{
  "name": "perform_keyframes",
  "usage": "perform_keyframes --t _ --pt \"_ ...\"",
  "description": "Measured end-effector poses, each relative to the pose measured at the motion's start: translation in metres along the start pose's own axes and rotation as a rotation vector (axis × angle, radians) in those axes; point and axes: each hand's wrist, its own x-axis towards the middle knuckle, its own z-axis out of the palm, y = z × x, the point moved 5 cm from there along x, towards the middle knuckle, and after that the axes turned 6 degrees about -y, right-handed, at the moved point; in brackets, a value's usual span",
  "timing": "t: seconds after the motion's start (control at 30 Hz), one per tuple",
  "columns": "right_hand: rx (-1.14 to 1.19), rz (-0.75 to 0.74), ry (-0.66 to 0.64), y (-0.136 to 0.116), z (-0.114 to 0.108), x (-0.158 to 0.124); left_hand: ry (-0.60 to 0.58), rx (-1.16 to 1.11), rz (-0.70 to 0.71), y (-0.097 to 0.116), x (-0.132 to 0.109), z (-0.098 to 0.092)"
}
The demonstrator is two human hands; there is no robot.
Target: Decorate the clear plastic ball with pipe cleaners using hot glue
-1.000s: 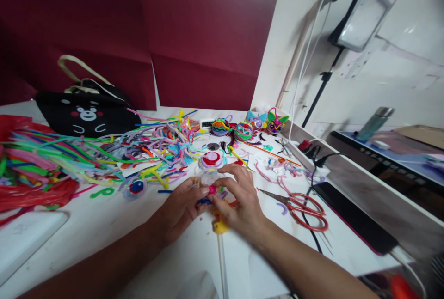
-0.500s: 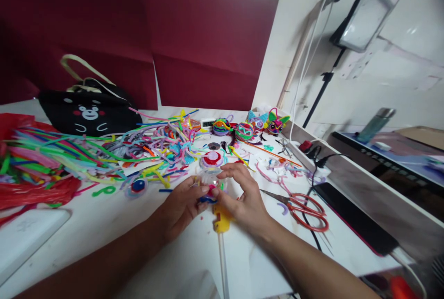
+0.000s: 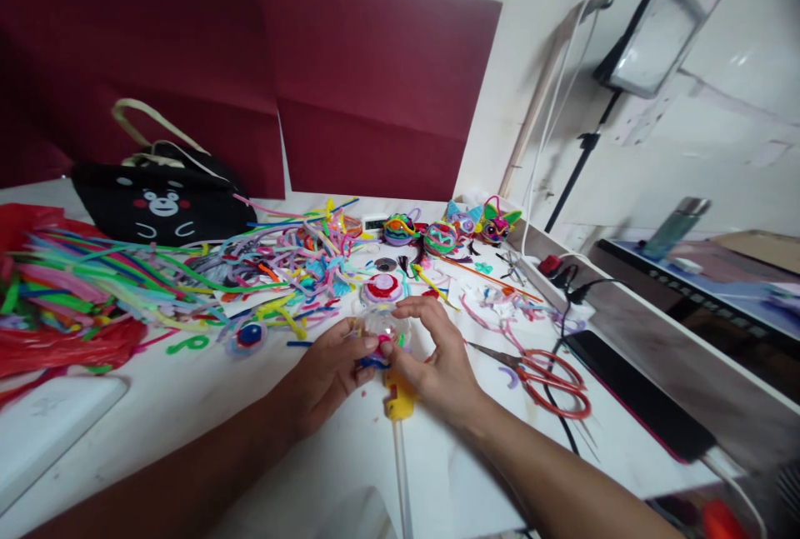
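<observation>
Between my hands is a clear plastic ball (image 3: pixel 382 321) with coloured pipe cleaner pieces, red, blue and green, on its near side. My left hand (image 3: pixel 334 368) grips its left side, thumb on top. From the right, my right hand (image 3: pixel 437 356) presses its thumb by the red piece while the index finger curves over the clear top. Just under the hands lies a yellow glue gun (image 3: pixel 398 396) with a glue stick out of its back. Behind the ball sits a clear piece with a red and lilac disc (image 3: pixel 380 287).
Orange-handled scissors (image 3: pixel 553 376) and a black phone (image 3: pixel 637 393) lie to the right. Pipe cleaners (image 3: pixel 93 272) heap at the left beside a black bag (image 3: pixel 162 202). Finished decorated balls (image 3: pixel 441 236) stand at the back. A white box (image 3: pixel 56 431) lies front left.
Both hands stay nearly where they were, still around the ball. The view has shifted very slightly; nothing was let go or picked up.
</observation>
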Motion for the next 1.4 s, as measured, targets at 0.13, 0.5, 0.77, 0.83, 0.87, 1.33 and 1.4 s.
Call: perform_keyframes --t 0.13,0.5,0.77,0.83,0.87,1.33,1.4 --pt "0.021 0.012 0.008 0.001 0.0 0.001 -0.002 0.017 -0.008 0.0 0.0 0.0" --pt "0.123 0.168 -0.022 0.013 0.001 0.001 0.005 0.01 -0.012 0.002 0.0 0.0" --pt "0.332 0.349 -0.035 0.025 0.001 0.002 0.044 -0.003 -0.016 0.004 -0.001 -0.001" --pt "0.356 0.402 -0.052 0.024 0.003 0.001 0.03 -0.009 -0.019 0.003 -0.001 -0.001" --pt "0.385 0.435 -0.066 0.024 0.004 0.001 0.026 -0.012 -0.022 0.003 -0.001 0.0" --pt "0.632 0.597 -0.078 0.028 0.015 -0.003 0.051 -0.025 -0.062 0.001 -0.004 0.0" --pt "0.628 0.596 -0.08 0.028 0.016 -0.004 0.045 -0.034 -0.063 0.001 -0.003 0.0"
